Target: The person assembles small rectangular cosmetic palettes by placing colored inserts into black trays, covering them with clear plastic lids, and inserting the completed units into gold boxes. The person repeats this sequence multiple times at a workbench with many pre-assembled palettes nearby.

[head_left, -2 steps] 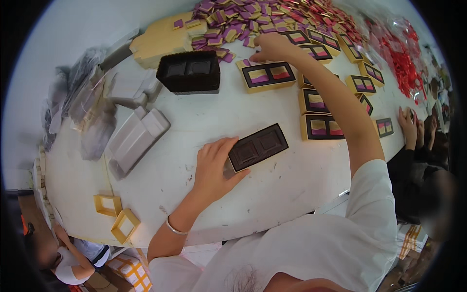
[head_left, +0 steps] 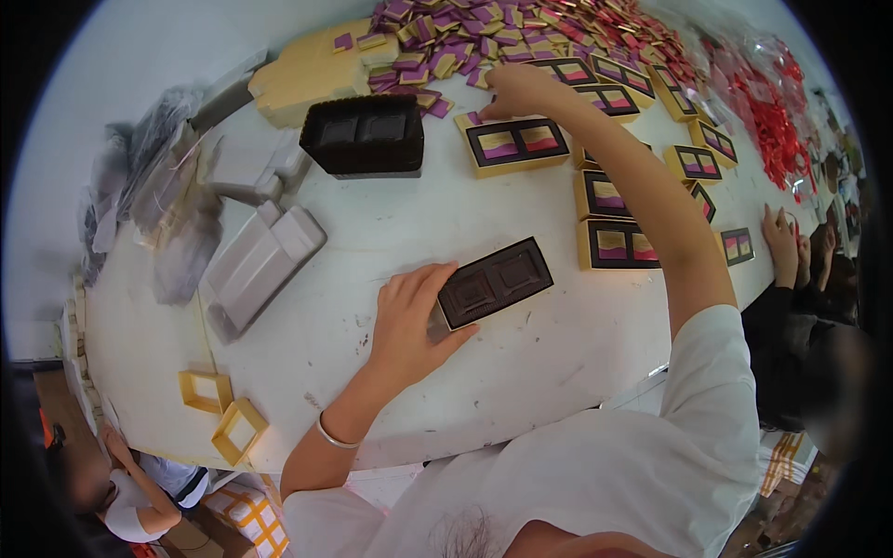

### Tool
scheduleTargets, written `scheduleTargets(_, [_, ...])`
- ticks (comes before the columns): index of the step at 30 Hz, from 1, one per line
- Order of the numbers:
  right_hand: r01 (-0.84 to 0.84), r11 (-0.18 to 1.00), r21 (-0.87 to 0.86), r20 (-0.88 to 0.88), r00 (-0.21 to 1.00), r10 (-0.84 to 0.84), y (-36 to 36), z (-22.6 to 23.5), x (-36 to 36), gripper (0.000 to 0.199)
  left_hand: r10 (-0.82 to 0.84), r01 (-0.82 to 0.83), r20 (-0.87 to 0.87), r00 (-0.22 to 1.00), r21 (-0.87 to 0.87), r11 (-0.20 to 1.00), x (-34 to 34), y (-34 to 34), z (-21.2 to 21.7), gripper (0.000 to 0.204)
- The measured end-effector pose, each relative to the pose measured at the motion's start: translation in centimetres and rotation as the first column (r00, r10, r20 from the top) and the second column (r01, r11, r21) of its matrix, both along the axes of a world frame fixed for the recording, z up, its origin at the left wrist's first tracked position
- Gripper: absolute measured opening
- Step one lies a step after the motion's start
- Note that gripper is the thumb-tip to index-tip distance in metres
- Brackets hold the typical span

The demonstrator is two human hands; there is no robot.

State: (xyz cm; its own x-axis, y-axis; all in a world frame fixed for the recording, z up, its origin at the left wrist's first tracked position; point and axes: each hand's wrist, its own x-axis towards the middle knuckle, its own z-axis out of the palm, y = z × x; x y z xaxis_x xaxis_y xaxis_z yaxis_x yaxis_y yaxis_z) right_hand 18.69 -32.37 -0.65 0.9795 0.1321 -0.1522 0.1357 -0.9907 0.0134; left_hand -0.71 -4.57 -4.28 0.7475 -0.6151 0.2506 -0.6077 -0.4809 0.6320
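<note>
My left hand [head_left: 409, 321] grips the left end of a small box [head_left: 495, 283] with a dark brown tray of two square recesses; thumb on the near side, fingers on the far side. Both recesses look unfilled. My right hand [head_left: 521, 91] is stretched to the far side with its fingers curled together, just behind a yellow box [head_left: 517, 147] that holds one purple-and-gold and one pink-and-gold packet. What lies between those fingertips is hidden. Beyond them spreads a pile of purple-and-gold packets [head_left: 446, 51].
A stack of dark trays [head_left: 363, 138] stands left of centre, near white plastic pieces [head_left: 265, 265]. Two yellow frames [head_left: 239, 431] lie at the near left. Several filled boxes [head_left: 619, 245] stand under and beyond my right forearm. Red packets [head_left: 623, 37] fill the back; another person's hand [head_left: 781, 244] is at right.
</note>
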Motion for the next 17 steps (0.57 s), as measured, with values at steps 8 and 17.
scheduleTargets(8, [-0.064,0.993,0.094,-0.131,0.988,0.076,-1.4,0.1,0.3,0.054,0.012,-0.012,-0.005,1.0,-0.024,1.0,0.1,0.0,-0.4,0.072])
scheduleTargets(17, [-0.352,0.692,0.63,0.1,0.921,0.377,2.9,4.7,-11.4,0.028,0.038,-0.047,-0.102,0.994,-0.094,0.994,0.4,0.1,-0.7,0.079])
